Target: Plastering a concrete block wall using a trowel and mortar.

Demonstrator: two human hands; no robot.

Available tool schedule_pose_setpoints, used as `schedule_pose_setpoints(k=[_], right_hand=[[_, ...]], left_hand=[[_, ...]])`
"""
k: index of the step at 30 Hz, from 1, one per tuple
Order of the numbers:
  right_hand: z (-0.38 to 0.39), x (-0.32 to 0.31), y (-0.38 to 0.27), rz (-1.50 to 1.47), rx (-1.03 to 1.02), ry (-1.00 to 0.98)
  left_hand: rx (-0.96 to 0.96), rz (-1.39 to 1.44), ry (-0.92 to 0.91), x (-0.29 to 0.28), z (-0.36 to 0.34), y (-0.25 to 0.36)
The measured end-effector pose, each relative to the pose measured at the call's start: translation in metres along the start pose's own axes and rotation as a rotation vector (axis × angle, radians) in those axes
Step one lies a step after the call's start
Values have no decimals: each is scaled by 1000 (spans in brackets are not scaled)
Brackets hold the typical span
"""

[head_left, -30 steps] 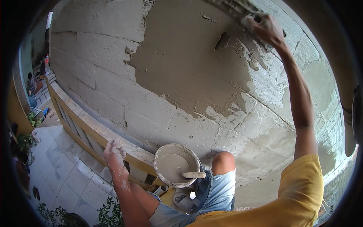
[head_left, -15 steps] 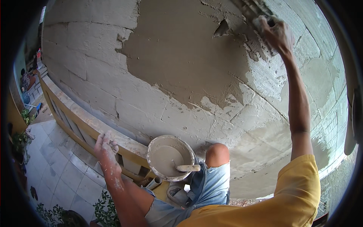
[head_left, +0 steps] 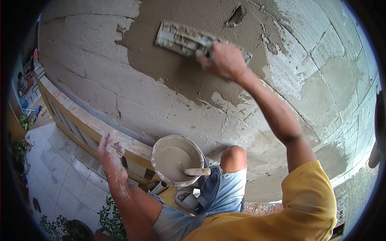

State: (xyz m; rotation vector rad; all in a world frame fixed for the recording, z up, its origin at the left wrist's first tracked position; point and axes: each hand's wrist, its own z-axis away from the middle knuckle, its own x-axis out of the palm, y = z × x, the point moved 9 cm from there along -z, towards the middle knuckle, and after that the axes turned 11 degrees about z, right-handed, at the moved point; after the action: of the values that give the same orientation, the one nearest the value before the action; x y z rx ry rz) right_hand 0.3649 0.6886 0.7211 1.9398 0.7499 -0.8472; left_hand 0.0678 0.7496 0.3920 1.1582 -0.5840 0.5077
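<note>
Wall (head_left: 100,52) with one wet patch (head_left: 144,56) stands beyond one bucket (head_left: 159,172); one wooden handle (head_left: 197,171) crosses its rim. Above the bucket, right fingers (head_left: 218,51) grip one trowel (head_left: 175,38); left of the bucket, left fingers (head_left: 111,138) half-curl, contents unclear.

Plaster (head_left: 173,70) mstly smooth, matt; blk wall (head_left: 100,74) rough; shorts (head_left: 227,184) denim.

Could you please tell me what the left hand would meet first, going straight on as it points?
The left hand would probably meet the pale ledge just ahead, though depth is unclear and it might pass above.
</note>
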Motion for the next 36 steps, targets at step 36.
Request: schedule_pose_setpoints(k=[36], right_hand=[[56,143,-144,112,-469,-313]], left_hand=[[-3,-11,-38,-7,-5,-6]])
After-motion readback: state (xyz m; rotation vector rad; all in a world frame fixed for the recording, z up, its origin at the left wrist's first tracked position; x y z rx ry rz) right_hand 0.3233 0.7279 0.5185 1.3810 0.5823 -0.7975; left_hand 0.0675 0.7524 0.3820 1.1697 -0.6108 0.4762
